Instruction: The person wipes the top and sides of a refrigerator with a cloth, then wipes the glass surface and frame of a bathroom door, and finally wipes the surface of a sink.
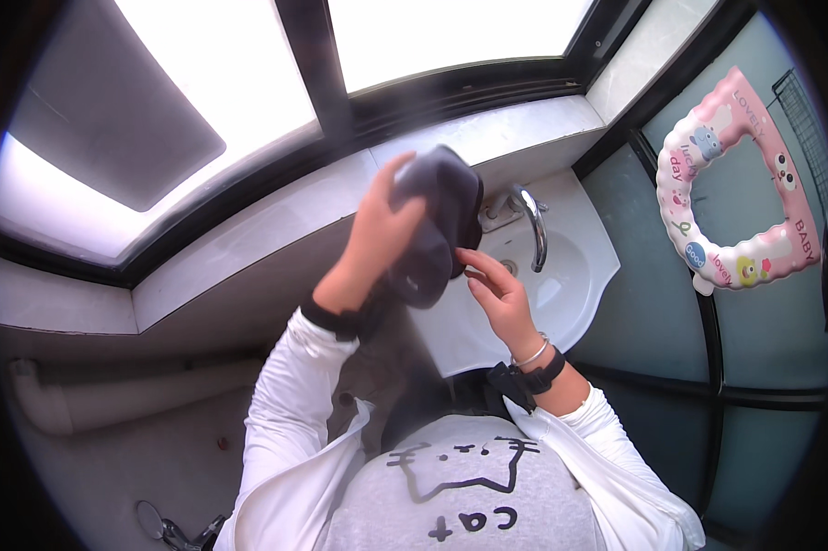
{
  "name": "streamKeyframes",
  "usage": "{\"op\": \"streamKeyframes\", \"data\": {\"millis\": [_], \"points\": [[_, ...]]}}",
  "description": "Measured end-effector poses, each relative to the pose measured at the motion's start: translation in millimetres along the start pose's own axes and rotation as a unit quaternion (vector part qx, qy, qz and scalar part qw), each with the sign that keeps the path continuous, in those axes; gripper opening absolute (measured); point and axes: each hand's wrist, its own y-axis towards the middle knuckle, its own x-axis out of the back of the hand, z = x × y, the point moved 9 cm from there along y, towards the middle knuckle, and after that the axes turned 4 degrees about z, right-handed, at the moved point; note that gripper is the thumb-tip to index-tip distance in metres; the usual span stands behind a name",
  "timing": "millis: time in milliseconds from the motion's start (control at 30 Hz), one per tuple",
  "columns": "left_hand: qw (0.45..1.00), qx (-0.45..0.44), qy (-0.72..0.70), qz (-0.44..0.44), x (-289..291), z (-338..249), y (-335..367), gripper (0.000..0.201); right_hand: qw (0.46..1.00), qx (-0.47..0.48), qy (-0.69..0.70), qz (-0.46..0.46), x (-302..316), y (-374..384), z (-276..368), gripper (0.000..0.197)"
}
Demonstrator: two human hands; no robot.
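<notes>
A dark purple-grey cap (421, 262) is held up in front of me, over the left edge of the white washbasin (572, 303). My left hand (388, 230) grips it from the left, thumb and fingers spread across its side. Motion blurs the cap and the fingers. On the other side, my right hand (501, 298) has its fingers loosely stretched and apart. Its fingertips reach the cap's lower right edge, and nothing shows inside that palm.
A chrome faucet (535, 225) curves over the basin. Behind runs a pale window ledge (340, 197) below dark-framed windows. A pink square decorative frame (675, 197) hangs on the glass panel at right. A thick pipe (138, 399) lies low at left.
</notes>
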Motion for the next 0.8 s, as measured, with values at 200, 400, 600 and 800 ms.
{"op": "streamKeyframes", "data": {"millis": [200, 400, 600, 800], "points": [[0.837, -0.147, 0.505, -0.151, 21, -7, 63, 0.046, 0.997, 0.006, -0.072, -0.035, 22, -30, -11, 0.032], [0.824, -0.055, 0.561, 0.062, -32, 81, 62, 0.052, 0.983, 0.028, -0.184, -0.015, 33, -38, -7, 0.033], [0.817, -0.085, 0.564, 0.082, -48, 63, 72, 0.041, 0.893, 0.178, -0.414, -0.005, 4, 82, 17, 0.04], [0.833, -0.081, 0.538, 0.096, -21, 58, 43, 0.033, 0.816, 0.114, -0.563, 0.069, 1, 153, -36, 0.043]]}}
